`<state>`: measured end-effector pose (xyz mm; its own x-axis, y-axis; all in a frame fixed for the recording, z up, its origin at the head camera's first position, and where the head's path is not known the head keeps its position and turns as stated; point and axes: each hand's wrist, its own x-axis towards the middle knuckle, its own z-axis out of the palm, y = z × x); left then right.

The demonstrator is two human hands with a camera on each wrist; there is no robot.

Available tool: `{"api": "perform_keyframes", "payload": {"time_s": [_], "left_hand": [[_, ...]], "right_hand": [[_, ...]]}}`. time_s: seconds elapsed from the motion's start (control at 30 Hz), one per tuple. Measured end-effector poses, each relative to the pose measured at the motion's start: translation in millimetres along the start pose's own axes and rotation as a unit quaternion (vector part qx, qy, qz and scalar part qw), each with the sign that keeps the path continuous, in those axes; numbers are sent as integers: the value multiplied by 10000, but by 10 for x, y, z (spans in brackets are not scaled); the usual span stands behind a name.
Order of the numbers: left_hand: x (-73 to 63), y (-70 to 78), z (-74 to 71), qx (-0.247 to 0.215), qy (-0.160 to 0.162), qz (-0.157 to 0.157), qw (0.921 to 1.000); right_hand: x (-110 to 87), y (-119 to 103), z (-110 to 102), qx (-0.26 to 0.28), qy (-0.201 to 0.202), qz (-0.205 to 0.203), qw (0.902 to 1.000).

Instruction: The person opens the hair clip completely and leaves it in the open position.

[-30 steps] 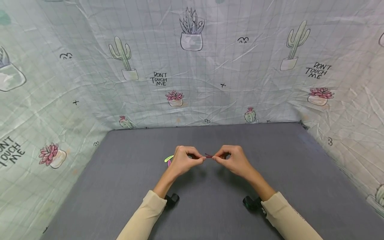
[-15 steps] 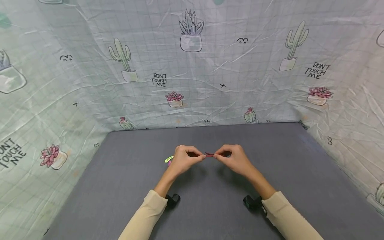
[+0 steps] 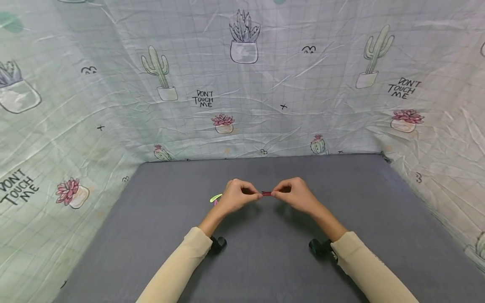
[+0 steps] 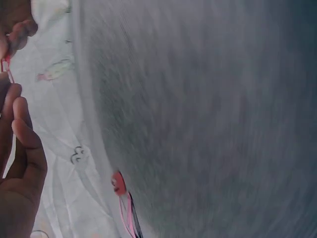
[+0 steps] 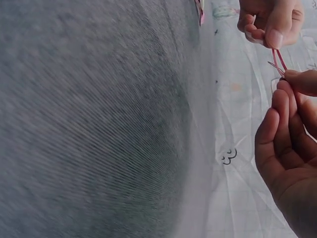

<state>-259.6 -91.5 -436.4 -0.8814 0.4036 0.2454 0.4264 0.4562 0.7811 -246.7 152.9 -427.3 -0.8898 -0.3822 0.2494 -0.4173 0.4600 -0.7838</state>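
Note:
A thin red snap hair clip (image 3: 267,193) is stretched between both hands above the grey table. My left hand (image 3: 236,195) pinches its left end between thumb and finger. At its right end, my right hand (image 3: 297,194) pinches it the same way. In the right wrist view the clip (image 5: 281,59) shows as a narrow loop, with a thin prong sticking out beside it. Fingertips cover both ends. Behind the left hand lie a yellow-green hair clip (image 3: 215,198) and a pink one (image 3: 216,202), partly hidden by that hand.
The grey tabletop (image 3: 242,261) ends at a hanging cloth (image 3: 265,126) printed with cacti, at the back and both sides. In the left wrist view, a red piece (image 4: 118,183) lies near the table's edge with pink and dark strips beside it.
Both hands stay pinched on the red hair clip and have risen slightly in the view. The visible part of the clip between them looks a little shorter and flatter.

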Motion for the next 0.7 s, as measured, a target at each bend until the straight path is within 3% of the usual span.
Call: {"api": "perform_keyframes", "payload": {"time_s": [0.37,0.7], "left_hand": [[307,-55,-83,-63,-635,-330,9974],[505,-41,-152,-70,-1110,-907,9896]], "right_hand": [[242,110,-134,263,-393,679,9966],[431,157,-177,302,-612,1161,9909]]}}
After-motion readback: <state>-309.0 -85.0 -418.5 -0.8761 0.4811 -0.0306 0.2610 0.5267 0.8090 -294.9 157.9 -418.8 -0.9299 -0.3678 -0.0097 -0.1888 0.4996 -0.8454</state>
